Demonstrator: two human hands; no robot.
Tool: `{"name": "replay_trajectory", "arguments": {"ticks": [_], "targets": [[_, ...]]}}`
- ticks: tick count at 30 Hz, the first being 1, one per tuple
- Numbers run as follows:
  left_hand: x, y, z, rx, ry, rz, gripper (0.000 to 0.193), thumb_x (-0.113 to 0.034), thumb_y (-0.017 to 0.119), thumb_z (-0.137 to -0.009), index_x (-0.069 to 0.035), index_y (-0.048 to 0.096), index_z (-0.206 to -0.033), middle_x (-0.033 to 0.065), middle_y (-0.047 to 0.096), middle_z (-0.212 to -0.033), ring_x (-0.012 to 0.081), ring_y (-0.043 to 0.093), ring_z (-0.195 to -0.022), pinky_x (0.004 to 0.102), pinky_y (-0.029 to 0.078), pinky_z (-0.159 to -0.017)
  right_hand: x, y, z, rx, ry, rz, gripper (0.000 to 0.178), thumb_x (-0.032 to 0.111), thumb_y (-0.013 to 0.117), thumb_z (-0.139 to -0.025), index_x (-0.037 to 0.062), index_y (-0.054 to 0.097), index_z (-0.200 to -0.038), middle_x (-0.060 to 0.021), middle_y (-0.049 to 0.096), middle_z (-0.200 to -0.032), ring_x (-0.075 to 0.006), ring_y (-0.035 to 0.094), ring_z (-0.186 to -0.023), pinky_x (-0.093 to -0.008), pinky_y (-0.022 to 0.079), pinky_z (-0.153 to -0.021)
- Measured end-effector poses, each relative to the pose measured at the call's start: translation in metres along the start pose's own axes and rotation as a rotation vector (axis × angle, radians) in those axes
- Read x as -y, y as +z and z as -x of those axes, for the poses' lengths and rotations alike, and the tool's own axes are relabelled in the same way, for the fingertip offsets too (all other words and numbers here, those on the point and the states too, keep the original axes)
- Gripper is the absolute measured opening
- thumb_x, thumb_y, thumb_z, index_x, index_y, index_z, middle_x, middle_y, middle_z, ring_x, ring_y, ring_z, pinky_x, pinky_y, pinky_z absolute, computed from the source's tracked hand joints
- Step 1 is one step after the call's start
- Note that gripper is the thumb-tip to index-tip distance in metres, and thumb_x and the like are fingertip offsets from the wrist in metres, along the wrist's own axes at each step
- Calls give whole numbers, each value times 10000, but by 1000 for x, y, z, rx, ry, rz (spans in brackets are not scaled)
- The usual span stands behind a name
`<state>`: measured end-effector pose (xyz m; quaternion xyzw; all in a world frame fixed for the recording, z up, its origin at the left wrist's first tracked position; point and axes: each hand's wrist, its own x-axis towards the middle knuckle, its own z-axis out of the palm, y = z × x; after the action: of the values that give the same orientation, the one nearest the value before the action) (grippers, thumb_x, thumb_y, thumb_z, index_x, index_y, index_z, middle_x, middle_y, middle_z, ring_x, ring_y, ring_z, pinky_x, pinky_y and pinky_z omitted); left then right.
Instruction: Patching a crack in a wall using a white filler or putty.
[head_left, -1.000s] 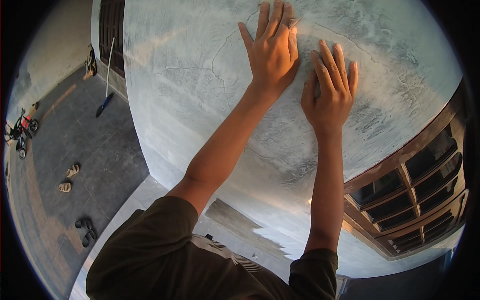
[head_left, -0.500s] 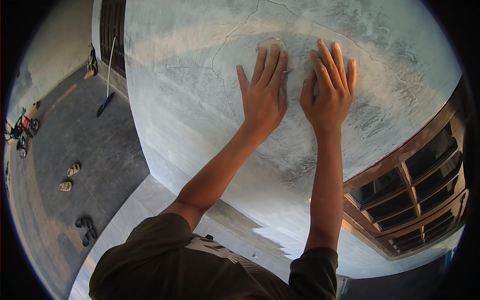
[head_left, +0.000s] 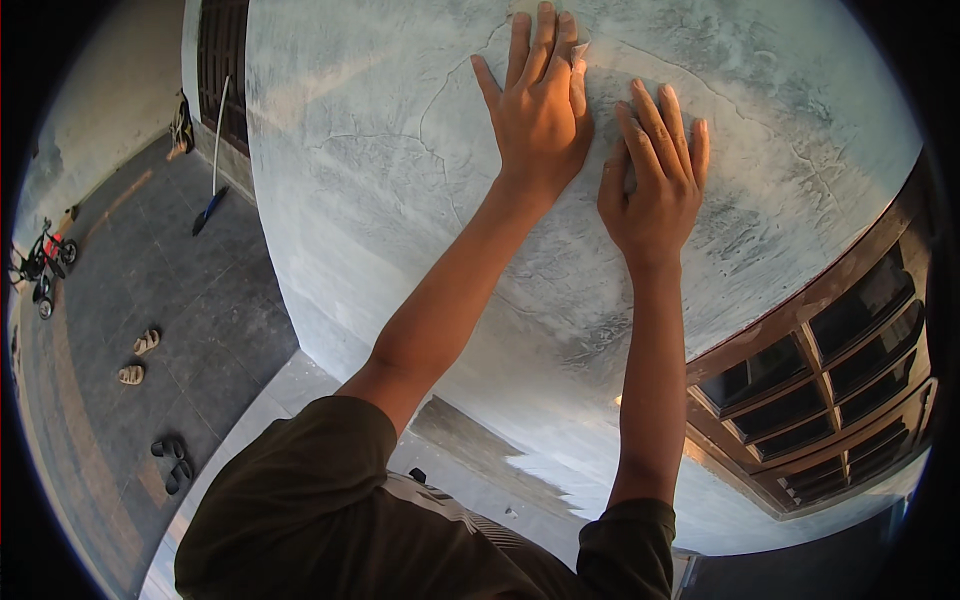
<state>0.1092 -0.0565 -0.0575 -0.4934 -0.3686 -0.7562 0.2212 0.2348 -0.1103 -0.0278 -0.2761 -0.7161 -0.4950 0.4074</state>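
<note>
A pale, cracked plaster wall fills the middle of the view. My left hand is pressed high on it, fingers stretched upward, over a thin piece of sandpaper. Only a pale curled edge of the sheet shows beside the index finger and thumb; the palm and fingers hide the rest. Lower and to the right, my right hand lies against the wall with its fingers extended and slightly parted. Nothing shows in that hand. Fine cracks and grey patches run across the plaster around both hands.
A brown wooden window frame with dark panes is at the right. On the dark tiled floor at the left are beige sandals, black sandals and a small bike. A long-handled broom leans farther back.
My left hand has slid up the wall and slightly right, taking the sandpaper with it. My right hand stays almost in place.
</note>
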Motion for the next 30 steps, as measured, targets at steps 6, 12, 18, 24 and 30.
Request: {"name": "replay_trajectory", "arguments": {"ticks": [6,12,18,24,30], "targets": [[-8,-13,39,135,-58,12,482,-150,557,-1016,-94,529,-1494,100,475,-1587,349,374,-1509,790,184,-1125,1,-1,3,-15,0,-7,350,75,579,-848,94,733,-1162,-46,656,-1411,-261,529,-1412,-559,285,-1213],[-6,-16,38,71,-40,41,453,-124,537,-1029,-80,538,-1480,119,466,-1591,357,367,-1511,788,159,-1131,2,-2,-1,-25,-15,-20,353,66,578,-847,82,734,-1163,-49,664,-1400,-267,536,-1405,-567,300,-1201],[0,1,-4,51,-28,55,470,-114,531,-1026,-96,524,-1496,113,422,-1627,343,326,-1538,791,151,-1130,0,0,2,-13,10,-18,345,63,578,-847,82,739,-1152,-48,669,-1392,-274,546,-1395,-576,305,-1195],[-13,-23,51,175,-86,30,479,-122,544,-1019,-67,511,-1493,128,459,-1591,366,350,-1517,813,169,-1107,0,-1,1,-39,-8,-26,332,63,586,-843,79,742,-1136,-53,677,-1378,-278,555,-1386,-577,313,-1192],[5,0,2,20,-12,46,499,-105,519,-1027,-98,493,-1526,120,420,-1628,357,311,-1543,770,172,-1139,0,0,-1,-36,-18,-30,335,62,587,-841,80,741,-1138,-51,675,-1382,-273,552,-1391,-579,313,-1195]]}}
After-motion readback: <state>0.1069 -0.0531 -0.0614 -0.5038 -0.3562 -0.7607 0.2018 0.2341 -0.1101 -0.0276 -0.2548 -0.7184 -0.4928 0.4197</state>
